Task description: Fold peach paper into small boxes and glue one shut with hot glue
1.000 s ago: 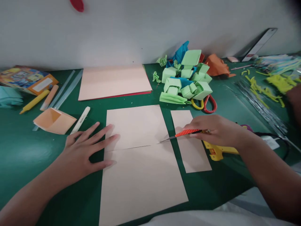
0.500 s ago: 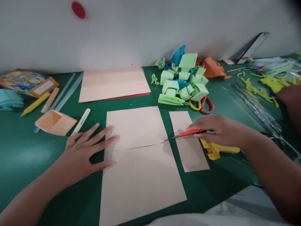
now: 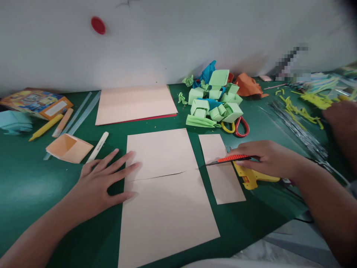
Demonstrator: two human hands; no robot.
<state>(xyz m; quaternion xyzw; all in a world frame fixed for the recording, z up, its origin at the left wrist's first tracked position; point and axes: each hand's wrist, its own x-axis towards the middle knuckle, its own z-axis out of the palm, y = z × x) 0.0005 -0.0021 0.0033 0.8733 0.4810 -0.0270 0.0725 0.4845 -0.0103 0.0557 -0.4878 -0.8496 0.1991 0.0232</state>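
Pinching the orange cutter point(image 3: 232, 158), the right hand point(image 3: 269, 158) has drawn the blade point(image 3: 212, 163) past the slit large sheet point(image 3: 167, 216), suggesting a finished stroke, while the left hand point(image 3: 102, 182), grip spread, rests over that sheet's left edge on the tabletop point(image 3: 92, 242).

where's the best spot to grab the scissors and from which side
Probably by the red loop and yellow loop of the scissors, coming from the near side: both handle loops stick out toward the person, while the rest is hidden by the green paper pieces.
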